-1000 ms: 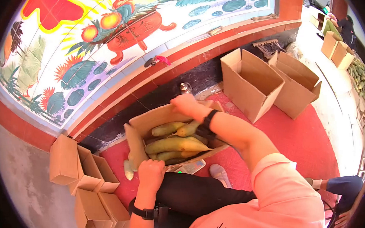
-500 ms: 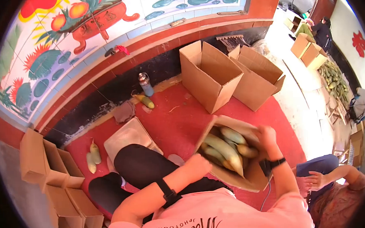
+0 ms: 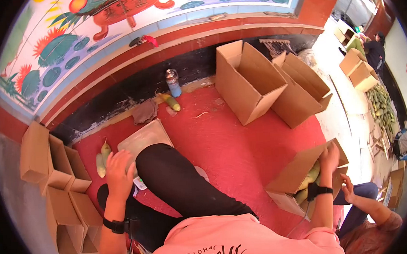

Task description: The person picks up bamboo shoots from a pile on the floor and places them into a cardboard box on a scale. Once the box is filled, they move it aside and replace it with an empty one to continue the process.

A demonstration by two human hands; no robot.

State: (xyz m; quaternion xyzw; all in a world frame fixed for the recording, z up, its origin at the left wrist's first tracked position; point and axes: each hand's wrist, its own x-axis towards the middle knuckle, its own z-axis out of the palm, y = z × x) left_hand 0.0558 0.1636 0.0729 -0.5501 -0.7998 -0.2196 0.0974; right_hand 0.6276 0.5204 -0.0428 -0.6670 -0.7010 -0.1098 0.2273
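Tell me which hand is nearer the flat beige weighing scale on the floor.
Left. The left hand is at the left edge of the beige weighing scale; the right hand holds the brown cardboard box of corn, far off.

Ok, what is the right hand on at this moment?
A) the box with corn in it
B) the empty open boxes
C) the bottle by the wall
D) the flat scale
A: the right hand grips the top edge of the box with corn inside, far from the bottle.
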